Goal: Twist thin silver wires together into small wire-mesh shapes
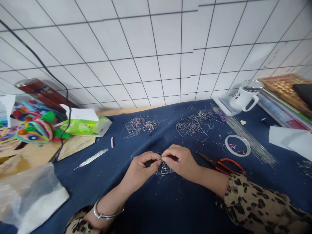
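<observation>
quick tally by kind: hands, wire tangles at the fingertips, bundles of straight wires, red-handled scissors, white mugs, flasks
Hands: 2 (left hand, right hand)
Wire tangle at fingertips: 1
Straight wires: 2 bundles (left bundle, right bundle)
Red-handled scissors: 1
White mug: 1
Flask: 1
Total: 8

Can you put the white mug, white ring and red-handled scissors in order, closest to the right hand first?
1. Red-handled scissors, just right of the right hand.
2. White ring, behind the scissors.
3. White mug, back right, beyond the ring.
</observation>
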The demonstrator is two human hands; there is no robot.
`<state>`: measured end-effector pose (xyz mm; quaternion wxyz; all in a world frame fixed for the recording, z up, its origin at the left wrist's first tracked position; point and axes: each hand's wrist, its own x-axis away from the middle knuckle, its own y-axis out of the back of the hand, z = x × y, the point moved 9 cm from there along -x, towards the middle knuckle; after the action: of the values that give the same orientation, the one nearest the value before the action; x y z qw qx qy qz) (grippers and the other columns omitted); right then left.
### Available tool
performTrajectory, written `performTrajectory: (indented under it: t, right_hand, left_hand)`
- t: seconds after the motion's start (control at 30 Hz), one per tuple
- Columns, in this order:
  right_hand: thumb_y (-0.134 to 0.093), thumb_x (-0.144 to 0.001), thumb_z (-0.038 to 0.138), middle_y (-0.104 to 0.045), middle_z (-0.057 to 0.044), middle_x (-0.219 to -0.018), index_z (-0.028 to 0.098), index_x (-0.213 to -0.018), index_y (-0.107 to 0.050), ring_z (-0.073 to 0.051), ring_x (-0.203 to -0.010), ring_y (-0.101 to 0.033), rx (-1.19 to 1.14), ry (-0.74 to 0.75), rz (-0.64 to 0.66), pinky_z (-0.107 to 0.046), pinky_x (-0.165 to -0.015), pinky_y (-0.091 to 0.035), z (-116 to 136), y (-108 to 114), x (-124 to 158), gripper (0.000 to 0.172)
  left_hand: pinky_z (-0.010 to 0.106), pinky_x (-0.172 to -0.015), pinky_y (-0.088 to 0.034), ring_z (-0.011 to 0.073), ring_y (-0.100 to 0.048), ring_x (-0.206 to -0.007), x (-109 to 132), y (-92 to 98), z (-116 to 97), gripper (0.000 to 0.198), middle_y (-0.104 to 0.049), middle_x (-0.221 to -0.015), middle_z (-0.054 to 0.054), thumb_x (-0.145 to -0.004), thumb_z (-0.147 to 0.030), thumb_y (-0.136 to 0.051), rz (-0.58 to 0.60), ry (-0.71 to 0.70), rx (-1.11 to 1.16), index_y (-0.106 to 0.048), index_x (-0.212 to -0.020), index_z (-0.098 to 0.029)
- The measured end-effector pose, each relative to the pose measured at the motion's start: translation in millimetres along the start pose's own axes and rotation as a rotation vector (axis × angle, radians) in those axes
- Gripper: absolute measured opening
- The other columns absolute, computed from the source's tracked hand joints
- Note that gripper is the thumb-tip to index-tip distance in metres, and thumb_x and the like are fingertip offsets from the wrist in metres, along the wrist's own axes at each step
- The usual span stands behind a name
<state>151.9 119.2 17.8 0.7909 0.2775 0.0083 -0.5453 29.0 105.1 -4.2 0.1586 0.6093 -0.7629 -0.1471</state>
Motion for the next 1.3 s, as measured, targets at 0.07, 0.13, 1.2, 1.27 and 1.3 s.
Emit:
performTrajectory:
  t: [0.07, 0.13, 1.2, 1.27, 1.3]
  right_hand:
    - [-0.058, -0.078, 0.013, -0.061, 0.001, -0.072, 0.019, -0.080, -0.066, -0.010, -0.070, -0.054, -0.006, -0.008, 0.005, -0.021, -0.068, -0.042, 0, 0, 0, 0.010]
    - [-0.058, -0.078, 0.013, -0.059, 0.001, -0.071, 0.018, -0.078, -0.065, -0.010, -0.068, -0.053, 0.010, -0.018, 0.005, -0.021, -0.066, -0.041, 0, -1, 0, 0.010]
    - [-0.045, -0.087, 0.033, -0.064, -0.003, -0.078, 0.021, -0.082, -0.062, -0.020, -0.075, -0.060, 1.099, -0.352, 0.413, -0.026, -0.058, -0.036, -18, 106, 73, 0.021]
    - [-0.044, -0.088, 0.032, -0.063, -0.004, -0.079, 0.022, -0.084, -0.062, -0.020, -0.077, -0.060, 1.110, -0.391, 0.388, -0.027, -0.060, -0.038, -22, 111, 89, 0.022]
    - [-0.043, -0.088, 0.032, -0.063, -0.004, -0.080, 0.022, -0.086, -0.063, -0.020, -0.078, -0.060, 1.102, -0.394, 0.373, -0.027, -0.061, -0.040, -22, 110, 94, 0.022]
  left_hand:
    - [0.022, -0.061, -0.040, 0.0110, -0.049, -0.065, 0, 0.2, -2, 0.009, -0.056, -0.070, 0.000, -0.077, -0.019, -0.057, -0.001, -0.006, -0.012, -0.065, -0.077, -0.015]
    - [0.022, -0.061, -0.040, 0.0111, -0.050, -0.065, 0, 0.2, -4, 0.009, -0.057, -0.069, 0.000, -0.076, -0.017, -0.056, -0.002, -0.011, -0.025, -0.064, -0.076, -0.015]
    - [0.020, -0.053, -0.034, 0.0106, -0.043, -0.058, 14, 27.9, 19, 0.018, -0.053, -0.066, -0.001, -0.074, -0.033, -0.061, -0.007, 0.150, 0.077, -0.062, -0.081, -0.016]
    - [0.020, -0.055, -0.034, 0.0112, -0.044, -0.061, 15, 31.8, 18, 0.018, -0.054, -0.068, -0.001, -0.074, -0.033, -0.062, -0.012, 0.144, 0.075, -0.063, -0.082, -0.017]
    - [0.020, -0.055, -0.035, 0.0114, -0.045, -0.062, 15, 33.3, 17, 0.018, -0.055, -0.068, -0.001, -0.074, -0.033, -0.062, -0.014, 0.135, 0.075, -0.063, -0.082, -0.017]
